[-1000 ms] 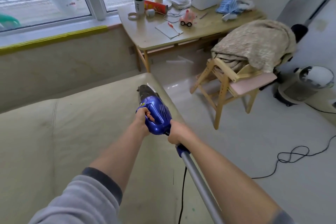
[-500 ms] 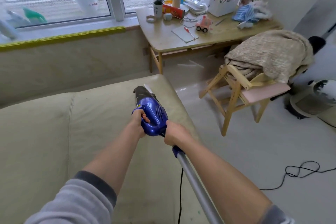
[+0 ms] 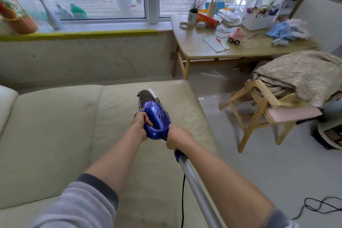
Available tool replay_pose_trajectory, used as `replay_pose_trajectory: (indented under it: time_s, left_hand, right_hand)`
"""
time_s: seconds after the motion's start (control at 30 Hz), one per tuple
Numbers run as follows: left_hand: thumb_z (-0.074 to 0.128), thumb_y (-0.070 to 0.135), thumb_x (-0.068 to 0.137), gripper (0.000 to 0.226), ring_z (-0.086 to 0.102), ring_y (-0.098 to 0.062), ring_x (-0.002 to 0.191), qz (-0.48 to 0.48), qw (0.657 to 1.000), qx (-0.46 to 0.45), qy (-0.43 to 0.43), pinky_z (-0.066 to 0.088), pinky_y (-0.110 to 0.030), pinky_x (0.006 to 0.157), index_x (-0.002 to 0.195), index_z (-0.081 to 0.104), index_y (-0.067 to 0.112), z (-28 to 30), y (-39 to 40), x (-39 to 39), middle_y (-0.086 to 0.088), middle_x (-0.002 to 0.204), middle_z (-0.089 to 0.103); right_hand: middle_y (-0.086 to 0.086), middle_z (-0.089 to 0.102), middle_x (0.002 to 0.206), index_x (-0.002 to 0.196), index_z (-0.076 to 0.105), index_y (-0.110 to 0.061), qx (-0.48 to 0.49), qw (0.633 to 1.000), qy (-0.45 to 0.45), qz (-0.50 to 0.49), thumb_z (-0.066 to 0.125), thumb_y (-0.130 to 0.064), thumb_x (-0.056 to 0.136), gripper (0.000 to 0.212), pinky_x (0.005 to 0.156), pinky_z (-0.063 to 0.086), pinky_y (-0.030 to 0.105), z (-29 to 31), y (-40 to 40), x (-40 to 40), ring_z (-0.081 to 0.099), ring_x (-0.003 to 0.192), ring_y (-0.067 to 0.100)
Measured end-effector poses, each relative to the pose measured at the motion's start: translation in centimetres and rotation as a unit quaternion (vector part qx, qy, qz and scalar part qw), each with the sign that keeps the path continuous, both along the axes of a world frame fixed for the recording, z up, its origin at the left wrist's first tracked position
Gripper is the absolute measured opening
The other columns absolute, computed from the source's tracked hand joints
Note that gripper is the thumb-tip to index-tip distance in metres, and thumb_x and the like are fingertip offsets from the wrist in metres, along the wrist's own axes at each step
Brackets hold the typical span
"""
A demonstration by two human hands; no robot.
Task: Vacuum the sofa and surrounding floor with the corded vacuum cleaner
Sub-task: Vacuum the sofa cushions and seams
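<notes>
A: Where is the vacuum cleaner (image 3: pixel 154 116)?

B: Dead centre, its blue body over the pale sofa (image 3: pixel 55 135), nose aimed toward twelve o'clock at the right seat cushion. The silver tube (image 3: pixel 198 190) runs back toward five o'clock, with the black cord (image 3: pixel 182 200) hanging beside it.

A: And the hands?

B: The left hand (image 3: pixel 141 126) is curled round the blue handle loop. The right hand (image 3: pixel 178 139) wraps the neck where the body meets the tube. I judge one hand steers while the other bears the weight, which suits sweeping a flat cushion.

A: Anything different from half a second ago?

B: The grips are unchanged. The view has swung left: more windowsill now shows at ten o'clock, and the wooden chair (image 3: pixel 259 113) and the cord loop on the floor (image 3: pixel 322 205) have slid toward the right edge. More of the left cushion is visible.
</notes>
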State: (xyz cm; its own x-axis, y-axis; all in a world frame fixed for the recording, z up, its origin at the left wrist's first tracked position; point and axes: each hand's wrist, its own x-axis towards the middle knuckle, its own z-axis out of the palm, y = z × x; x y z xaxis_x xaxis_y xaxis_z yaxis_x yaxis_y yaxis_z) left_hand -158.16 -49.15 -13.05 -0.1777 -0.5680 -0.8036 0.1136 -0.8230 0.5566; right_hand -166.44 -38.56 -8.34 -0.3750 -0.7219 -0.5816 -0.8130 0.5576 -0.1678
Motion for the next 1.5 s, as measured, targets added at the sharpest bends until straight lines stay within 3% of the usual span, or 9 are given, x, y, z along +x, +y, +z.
replay_pose_trajectory:
  time_s: [0.27, 0.37, 0.47, 0.67, 1.03, 1.33, 1.5]
  left_hand:
    - [0.035, 0.005, 0.080, 0.028, 0.031, -0.007, 0.025, 0.045, 0.999, -0.011, 0.010, 0.028, -0.021, 0.045, 0.056, 0.031, 0.018, -0.5, -0.9, 4.7, 0.006, 0.034, 0.034]
    - [0.033, 0.004, 0.080, 0.027, 0.030, -0.006, 0.025, 0.069, 0.997, -0.014, 0.015, 0.029, -0.014, 0.037, 0.057, 0.030, 0.018, -0.7, -1.5, 6.8, 0.007, 0.035, 0.033]
    - [0.034, 0.004, 0.081, 0.028, 0.029, -0.005, 0.026, 0.087, 0.996, -0.010, 0.018, 0.027, -0.009, 0.033, 0.057, 0.030, 0.019, -0.8, -2.1, 9.1, 0.007, 0.036, 0.032]
    - [0.035, 0.005, 0.081, 0.028, 0.029, -0.006, 0.026, 0.096, 0.995, -0.016, -0.001, 0.028, -0.018, 0.040, 0.057, 0.030, 0.019, -0.3, -2.7, 12.1, 0.007, 0.034, 0.032]
    - [0.037, 0.005, 0.080, 0.026, 0.030, -0.007, 0.032, 0.134, 0.991, -0.019, -0.004, 0.031, -0.017, 0.042, 0.058, 0.034, 0.018, -0.1, -3.8, 17.6, 0.005, 0.039, 0.034]
    - [0.032, 0.004, 0.077, 0.023, 0.029, -0.006, 0.028, 0.157, 0.987, -0.021, -0.009, 0.029, -0.012, 0.037, 0.058, 0.031, 0.018, -0.4, -4.4, 19.8, 0.006, 0.035, 0.031]
    - [0.030, 0.002, 0.078, 0.025, 0.027, -0.006, 0.025, 0.172, 0.985, -0.018, 0.009, 0.027, -0.008, 0.034, 0.058, 0.029, 0.016, -0.2, -4.0, 18.1, 0.006, 0.033, 0.029]
  right_hand:
    - [0.005, 0.055, 0.104, 0.125, 0.045, -0.013, 0.014, 0.998, 0.009, 0.059, 0.049, -0.013, 0.088, 0.038, 0.070, 0.040, 0.030, -0.1, -1.7, 3.7, 0.057, 0.099, 0.026]
    - [0.006, 0.058, 0.108, 0.125, 0.046, -0.013, 0.009, 0.996, 0.014, 0.084, 0.049, -0.013, 0.089, 0.036, 0.070, 0.039, 0.030, -0.2, -2.5, 5.5, 0.054, 0.092, 0.025]
    - [0.005, 0.056, 0.103, 0.124, 0.047, -0.012, 0.000, 0.994, 0.016, 0.107, 0.049, -0.013, 0.089, 0.034, 0.068, 0.040, 0.030, -0.5, -3.4, 7.2, 0.059, 0.099, 0.025]
    - [0.003, 0.050, 0.097, 0.124, 0.046, -0.011, 0.003, 0.991, 0.011, 0.132, 0.047, -0.012, 0.090, 0.034, 0.070, 0.039, 0.030, -0.3, -4.8, 9.9, 0.053, 0.089, 0.024]
    - [0.005, 0.052, 0.096, 0.121, 0.048, -0.011, -0.005, 0.986, 0.023, 0.166, 0.049, -0.014, 0.090, 0.032, 0.067, 0.040, 0.030, -0.5, -6.9, 14.9, 0.051, 0.085, 0.024]
    - [0.006, 0.055, 0.107, 0.126, 0.045, -0.011, -0.013, 0.984, 0.012, 0.179, 0.049, -0.013, 0.090, 0.036, 0.069, 0.040, 0.031, -0.7, -7.7, 16.7, 0.057, 0.098, 0.027]
    - [0.005, 0.054, 0.101, 0.125, 0.046, -0.013, -0.021, 0.984, 0.027, 0.175, 0.049, -0.013, 0.090, 0.035, 0.069, 0.041, 0.031, -0.1, -7.7, 15.0, 0.053, 0.089, 0.025]
